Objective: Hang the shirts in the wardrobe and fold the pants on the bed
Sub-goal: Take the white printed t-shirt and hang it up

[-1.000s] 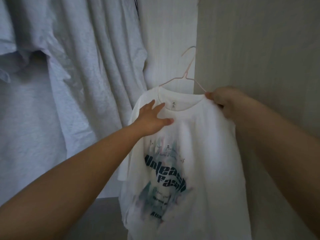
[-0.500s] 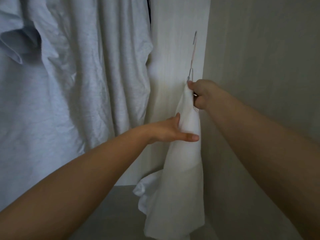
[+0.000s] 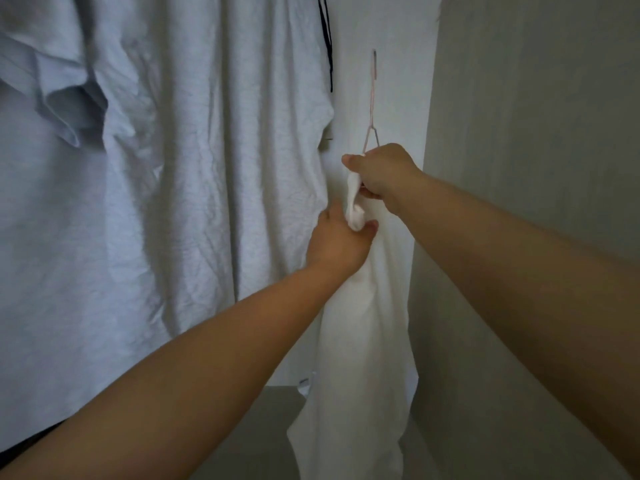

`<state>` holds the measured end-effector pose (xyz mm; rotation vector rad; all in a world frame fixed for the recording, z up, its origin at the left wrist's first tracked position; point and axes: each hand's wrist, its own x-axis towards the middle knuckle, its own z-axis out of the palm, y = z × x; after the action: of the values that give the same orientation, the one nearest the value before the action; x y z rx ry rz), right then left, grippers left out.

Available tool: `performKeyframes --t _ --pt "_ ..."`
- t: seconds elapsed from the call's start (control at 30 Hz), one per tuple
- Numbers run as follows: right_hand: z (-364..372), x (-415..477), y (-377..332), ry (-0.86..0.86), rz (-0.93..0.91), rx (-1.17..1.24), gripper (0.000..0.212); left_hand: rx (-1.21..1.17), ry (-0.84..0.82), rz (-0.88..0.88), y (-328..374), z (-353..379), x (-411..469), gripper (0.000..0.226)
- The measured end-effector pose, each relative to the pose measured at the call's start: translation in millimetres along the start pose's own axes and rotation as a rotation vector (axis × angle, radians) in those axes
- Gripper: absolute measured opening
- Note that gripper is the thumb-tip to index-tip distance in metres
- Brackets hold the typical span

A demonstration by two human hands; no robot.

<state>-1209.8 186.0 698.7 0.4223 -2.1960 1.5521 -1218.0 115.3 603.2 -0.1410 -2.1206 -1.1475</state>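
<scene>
On the left I see a pale grey crumpled cotton shirt (image 3: 173, 188) hanging in the wardrobe. Next to it my left hand (image 3: 341, 242) is closed on a bunch of the white soft t-shirt (image 3: 363, 358), just under the collar. The t-shirt hangs edge-on, beside the grey-beige flat wardrobe side panel (image 3: 536, 133). Above, my right hand (image 3: 381, 173) is closed around the thin pink wire hanger (image 3: 372, 98) and the t-shirt top.

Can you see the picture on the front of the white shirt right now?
No, the white shirt hangs edge-on from the pink hanger, so only plain white cloth shows below the right hand.
</scene>
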Motion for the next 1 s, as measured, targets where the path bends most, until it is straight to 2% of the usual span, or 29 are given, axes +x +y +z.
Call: performKeyframes --t 0.1,0.27,0.4,0.53,0.6,0.7,0.77,1.0 --pt "1 -3 -10 -0.009 -0.1 -0.079 0.02 0.025 0.031 0.009 12 -4 9 0.043" --pt "-6 3 -18 0.111 -0.165 -0.193 0.031 0.201 -0.04 0.029 23 -11 18 0.065" --pt "-20 9 -34 0.182 -0.24 -0.297 0.012 0.294 -0.086 0.076 20 -23 18 0.079" --pt "-29 19 -60 0.231 -0.307 -0.269 0.028 0.335 -0.141 0.17 21 -43 32 0.077" --pt "-35 29 -77 0.24 -0.329 -0.278 0.028 0.354 -0.121 0.178 30 -58 43 0.075" --pt "-39 49 -103 0.24 -0.325 -0.288 0.016 0.379 -0.055 0.21 45 -76 61 0.074" --pt "-38 61 -118 0.247 -0.314 -0.304 0.028 0.408 -0.004 0.251 54 -85 74 0.073" --pt "-21 76 -135 0.278 -0.284 -0.198 0.036 0.504 0.032 0.198 63 -105 95 0.075"
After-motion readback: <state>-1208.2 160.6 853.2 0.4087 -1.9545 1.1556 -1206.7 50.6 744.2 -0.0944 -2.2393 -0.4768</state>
